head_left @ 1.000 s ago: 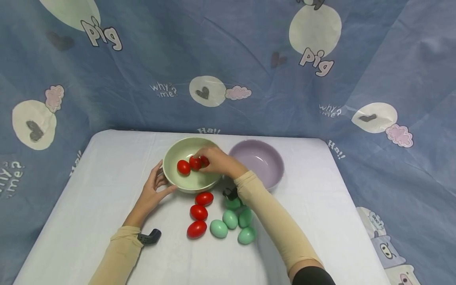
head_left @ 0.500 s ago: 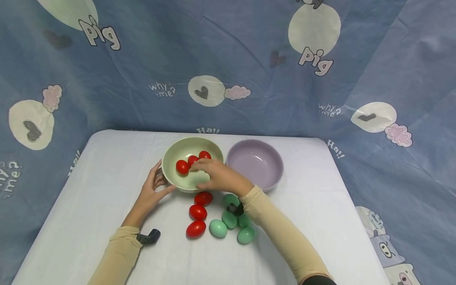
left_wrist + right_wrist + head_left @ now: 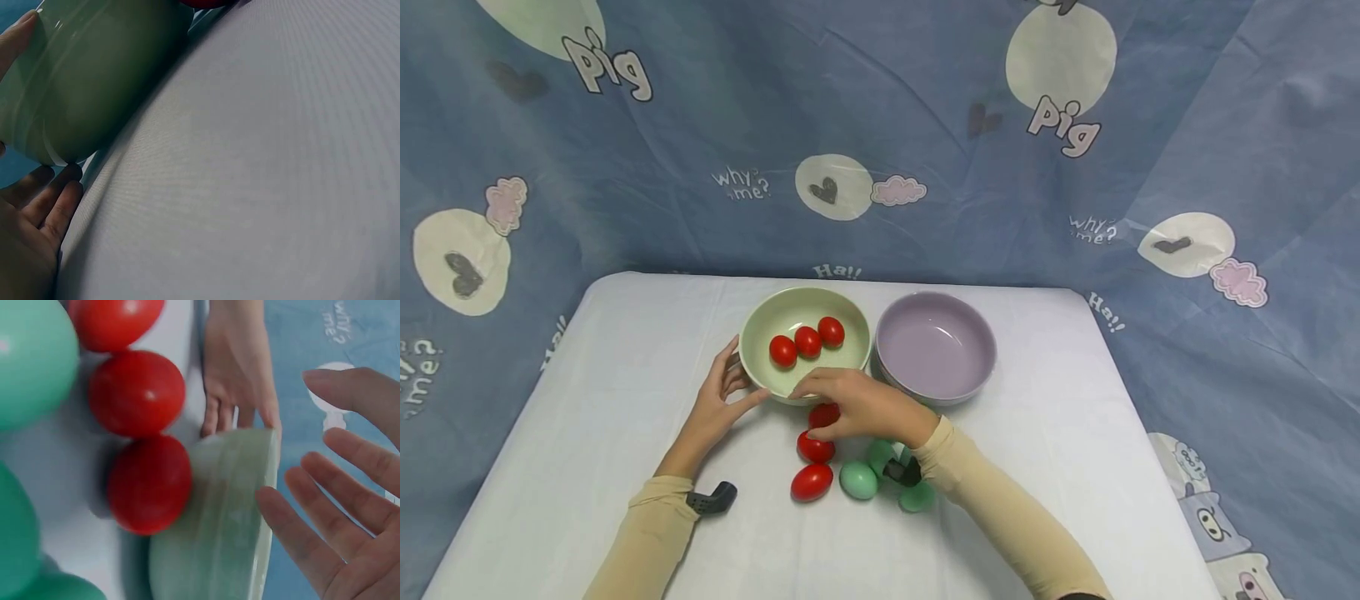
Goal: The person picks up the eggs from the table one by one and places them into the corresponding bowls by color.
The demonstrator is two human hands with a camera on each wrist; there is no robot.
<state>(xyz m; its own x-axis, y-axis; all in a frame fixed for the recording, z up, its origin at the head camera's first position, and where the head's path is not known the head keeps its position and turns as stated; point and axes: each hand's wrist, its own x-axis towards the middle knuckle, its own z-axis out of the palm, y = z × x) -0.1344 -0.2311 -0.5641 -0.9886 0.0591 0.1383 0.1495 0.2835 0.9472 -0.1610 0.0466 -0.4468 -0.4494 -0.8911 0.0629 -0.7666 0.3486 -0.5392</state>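
Observation:
My left hand (image 3: 718, 404) rests against the left side of the light green bowl (image 3: 760, 325), thumb by the rim, fingertips (image 3: 72, 172) touching the outer wall. Three red eggs (image 3: 807, 342) lie inside that bowl in a slanting row. Over its front edge hovers my right hand (image 3: 872, 404), holding nothing; the right wrist view shows its fingers (image 3: 337, 509) spread and nearly straight. Just below are three red eggs (image 3: 816, 448) on the table, partly covered by the hand in the head view. Several green eggs (image 3: 858, 481) sit to their right, some hidden behind the right wrist.
A purple bowl (image 3: 936, 346) stands close to the right of the green bowl. White cloth covers the table (image 3: 1060, 433). A blue printed curtain (image 3: 700, 225) hangs behind the far edge. Dark cameras are strapped to both wrists.
My right hand has let go of a red egg inside the green bowl and drawn back toward the front rim, above the loose red eggs. The left hand stays on the bowl.

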